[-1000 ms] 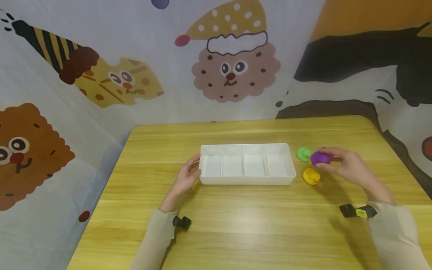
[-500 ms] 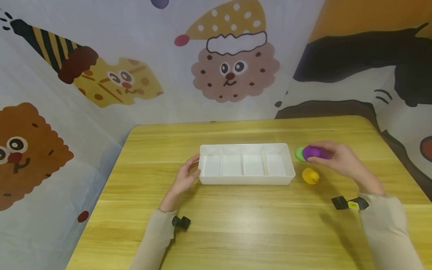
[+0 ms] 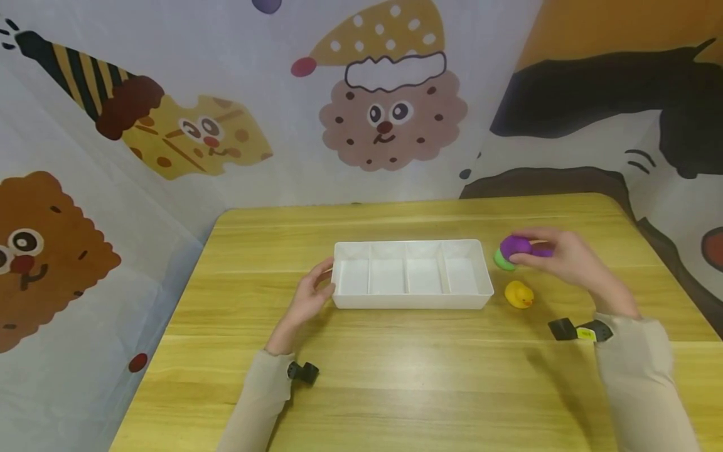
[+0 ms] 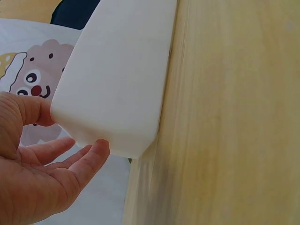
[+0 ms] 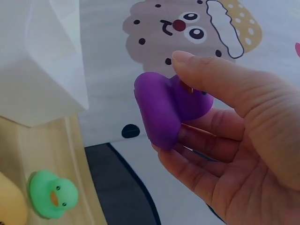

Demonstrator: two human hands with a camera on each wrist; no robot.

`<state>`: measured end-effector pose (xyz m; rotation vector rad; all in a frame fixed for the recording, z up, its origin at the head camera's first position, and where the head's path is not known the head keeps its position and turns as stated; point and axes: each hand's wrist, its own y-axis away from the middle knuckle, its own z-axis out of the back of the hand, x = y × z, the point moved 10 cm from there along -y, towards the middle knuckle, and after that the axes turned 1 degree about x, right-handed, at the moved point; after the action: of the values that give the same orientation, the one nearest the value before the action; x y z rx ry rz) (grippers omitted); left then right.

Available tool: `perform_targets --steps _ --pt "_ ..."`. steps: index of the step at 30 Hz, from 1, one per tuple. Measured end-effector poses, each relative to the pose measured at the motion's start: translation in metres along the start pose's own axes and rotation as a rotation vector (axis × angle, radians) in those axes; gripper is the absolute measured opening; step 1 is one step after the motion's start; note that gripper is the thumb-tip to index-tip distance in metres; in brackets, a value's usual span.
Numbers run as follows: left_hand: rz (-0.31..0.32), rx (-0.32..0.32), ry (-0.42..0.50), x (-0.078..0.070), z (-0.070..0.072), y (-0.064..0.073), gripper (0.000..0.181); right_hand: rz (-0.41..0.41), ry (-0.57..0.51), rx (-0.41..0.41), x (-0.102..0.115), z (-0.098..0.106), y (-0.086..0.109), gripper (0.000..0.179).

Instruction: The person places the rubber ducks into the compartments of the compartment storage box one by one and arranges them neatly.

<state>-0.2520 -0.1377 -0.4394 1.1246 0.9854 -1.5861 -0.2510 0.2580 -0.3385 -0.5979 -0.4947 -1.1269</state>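
Note:
A white tray [image 3: 412, 302] with several compartments lies on the wooden table. My left hand [image 3: 309, 295] holds its left end; in the left wrist view the thumb [image 4: 37, 110] touches the rim and a fingertip [image 4: 100, 146] touches the end wall. Raised above the table, a purple rubber duck [image 5: 157, 110] is pinched between the thumb and fingers of my right hand [image 3: 573, 260], to the right of the tray. Partly hidden beneath it in the head view sits a green rubber duck [image 3: 504, 261]. Nearer to me stands a yellow rubber duck [image 3: 518, 294].
The wooden table [image 3: 395, 376] runs back to a wall cloth [image 3: 282, 182] printed with cartoon figures. A small black camera [image 3: 305, 373] is strapped to the left wrist, and another black camera [image 3: 563, 329] to the right wrist.
My right hand has moved left and slightly farther away with the purple duck, which now overlaps the green one in view. The left hand and the tray stay in place.

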Motion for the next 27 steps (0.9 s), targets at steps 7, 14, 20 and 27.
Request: perform_targets --steps 7,14,20,27 --pt "-0.001 -0.010 -0.007 0.001 0.000 0.000 0.052 0.007 -0.024 0.011 0.009 0.004 -0.006 0.046" --pt "-0.005 -0.011 -0.011 0.002 0.001 0.000 0.052 -0.014 0.006 0.019 0.020 0.005 -0.014 0.048" --pt "0.003 -0.008 0.002 0.002 0.000 0.000 0.052 0.044 0.032 0.037 0.034 0.002 -0.021 0.050" --pt "0.029 -0.007 0.030 0.004 0.000 0.000 0.052 0.041 0.034 0.038 0.045 -0.002 -0.029 0.047"
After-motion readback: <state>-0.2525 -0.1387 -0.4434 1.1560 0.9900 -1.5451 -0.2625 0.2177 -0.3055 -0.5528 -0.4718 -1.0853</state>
